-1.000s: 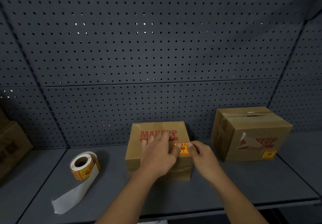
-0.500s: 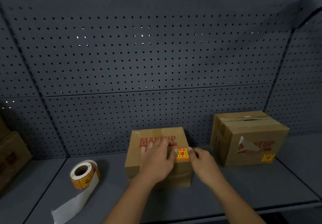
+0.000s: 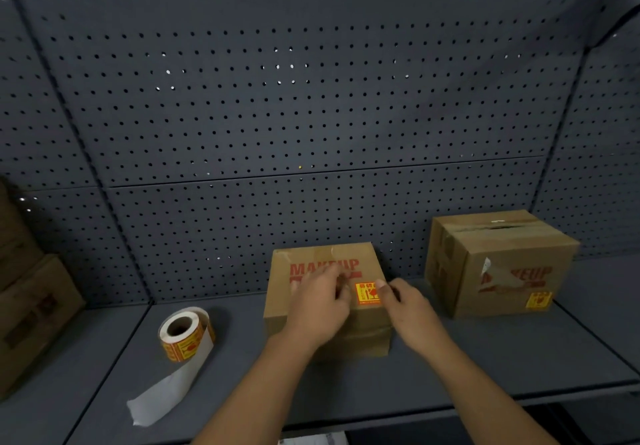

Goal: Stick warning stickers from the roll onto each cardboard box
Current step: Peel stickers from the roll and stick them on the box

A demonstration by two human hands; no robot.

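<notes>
Left hand [image 3: 320,302] and right hand [image 3: 407,302] press straight fingers onto the middle box [image 3: 311,257], flanking its sticker [image 3: 367,294], print upright; the roll [image 3: 185,335], left of the box, stands core-up, liner [image 3: 169,392] trailing forward.

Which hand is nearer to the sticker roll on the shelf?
Left. The left hand rests on the middle box, right of the sticker roll; the right hand is farther right.

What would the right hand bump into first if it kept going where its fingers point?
Probably the orange sticker on the middle box; the right hand points at its edge, though depth is unclear.
</notes>
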